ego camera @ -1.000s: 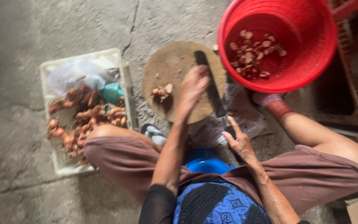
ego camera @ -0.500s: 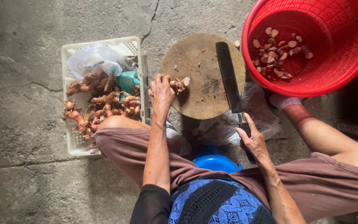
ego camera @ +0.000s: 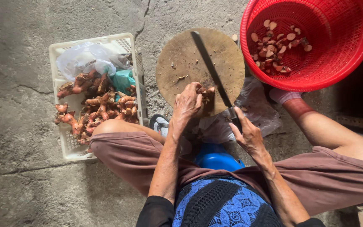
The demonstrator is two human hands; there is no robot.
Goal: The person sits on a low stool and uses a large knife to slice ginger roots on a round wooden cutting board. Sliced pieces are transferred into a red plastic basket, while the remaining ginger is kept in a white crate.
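Note:
A round wooden chopping board (ego camera: 190,54) lies on the concrete floor. My left hand (ego camera: 188,103) presses brown root pieces (ego camera: 209,93) down at the board's near edge. My right hand (ego camera: 248,133) grips the handle of a long dark knife (ego camera: 209,67), whose blade lies across the board just right of the pieces. A red plastic basket (ego camera: 316,71) at the top right holds several cut root slices (ego camera: 276,46).
A white plastic crate (ego camera: 70,145) on the left holds whole reddish-brown roots (ego camera: 99,107) and clear and green plastic bags (ego camera: 85,61). Crumpled clear plastic (ego camera: 259,111) lies under the board's right side. A blue stool (ego camera: 215,157) shows between my knees.
My left hand has drawn back from the board's middle to its near edge with the root pieces. The knife blade has swung further onto the board. The view has shifted.

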